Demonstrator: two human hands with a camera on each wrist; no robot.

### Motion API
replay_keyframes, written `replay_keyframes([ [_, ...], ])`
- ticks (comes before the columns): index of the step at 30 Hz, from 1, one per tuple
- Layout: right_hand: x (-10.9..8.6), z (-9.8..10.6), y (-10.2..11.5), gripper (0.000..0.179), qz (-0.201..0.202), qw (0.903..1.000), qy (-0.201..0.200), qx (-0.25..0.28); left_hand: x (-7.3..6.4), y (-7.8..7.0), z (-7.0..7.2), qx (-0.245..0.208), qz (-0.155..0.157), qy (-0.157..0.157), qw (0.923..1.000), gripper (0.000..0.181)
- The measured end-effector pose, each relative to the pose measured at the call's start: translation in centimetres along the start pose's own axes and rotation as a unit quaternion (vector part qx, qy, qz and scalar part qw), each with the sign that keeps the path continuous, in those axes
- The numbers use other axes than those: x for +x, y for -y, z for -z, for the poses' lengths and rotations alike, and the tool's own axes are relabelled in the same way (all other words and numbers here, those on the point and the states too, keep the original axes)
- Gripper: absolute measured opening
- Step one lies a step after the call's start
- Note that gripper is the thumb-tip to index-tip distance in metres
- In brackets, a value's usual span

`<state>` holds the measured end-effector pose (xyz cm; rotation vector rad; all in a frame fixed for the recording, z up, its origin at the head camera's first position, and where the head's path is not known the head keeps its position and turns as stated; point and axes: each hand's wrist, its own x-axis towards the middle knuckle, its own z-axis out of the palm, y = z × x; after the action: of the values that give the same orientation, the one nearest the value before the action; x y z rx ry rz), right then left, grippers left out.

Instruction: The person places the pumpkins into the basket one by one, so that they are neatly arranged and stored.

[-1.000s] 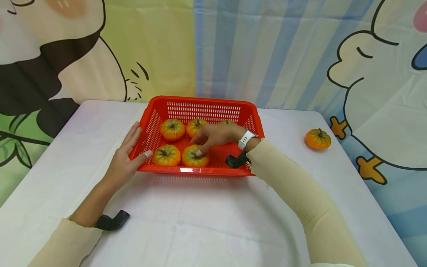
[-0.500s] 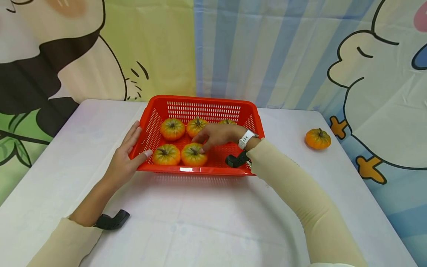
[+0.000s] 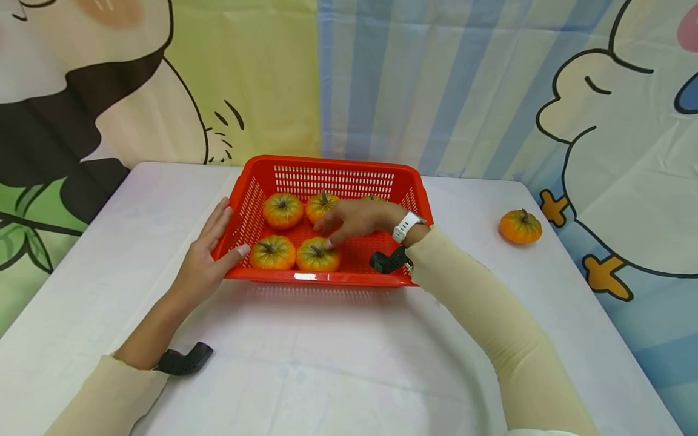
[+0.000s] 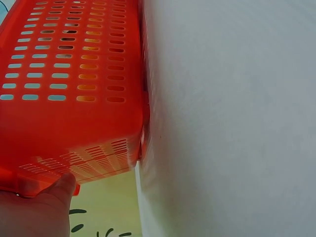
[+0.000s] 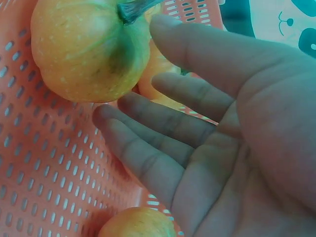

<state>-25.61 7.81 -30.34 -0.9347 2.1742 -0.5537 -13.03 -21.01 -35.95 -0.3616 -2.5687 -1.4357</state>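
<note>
A red perforated plastic basket (image 3: 349, 280) holds several small orange pumpkins with green-tinged tops. My right hand (image 3: 357, 219) hangs inside it, fingers loosely spread beside the front pumpkin (image 3: 318, 257), thumb tip right at that pumpkin's edge. In the right wrist view, the palm faces this pumpkin (image 5: 86, 49) and nothing lies between thumb and fingers. Another front pumpkin (image 3: 272, 253) sits to its left. Behind are two pumpkins, the back-left one (image 3: 282, 211) and the back-middle one (image 3: 320, 207). A third (image 3: 373, 198) is mostly hidden by my right hand. My left hand (image 3: 204, 257) rests straight-fingered against the basket's left side, thumb over the rim.
One more pumpkin (image 3: 520, 227) lies on the white table (image 3: 327, 363), right of the basket near the table's right edge. A cartoon-printed curtain (image 3: 382, 79) hangs behind the table. Black camera mounts sit on both wrists, and a white watch (image 3: 406, 226) is on the right one.
My right thumb has come off the top of the front pumpkin and drawn back to the right. That pumpkin has shifted slightly left. My left hand has stayed on the basket.
</note>
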Motion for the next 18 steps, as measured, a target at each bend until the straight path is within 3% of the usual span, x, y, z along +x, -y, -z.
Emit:
replay_keyframes([
  [7,-0.6,0.7,0.3,0.049,0.03,0.9974,-0.066,0.007,0.1,-0.1,-0.1,0.002,-0.002,-0.002,1.0,0.075],
  [14,-3.1,2.2,0.3,0.042,0.059,0.9873,-0.12,0.086,0.1,-0.1,-0.1,-0.003,-0.003,0.001,1.0,0.074],
  [18,-4.3,2.8,0.1,0.043,0.056,0.9823,-0.142,0.109,0.1,0.1,-0.1,-0.009,-0.003,0.002,1.0,0.073],
])
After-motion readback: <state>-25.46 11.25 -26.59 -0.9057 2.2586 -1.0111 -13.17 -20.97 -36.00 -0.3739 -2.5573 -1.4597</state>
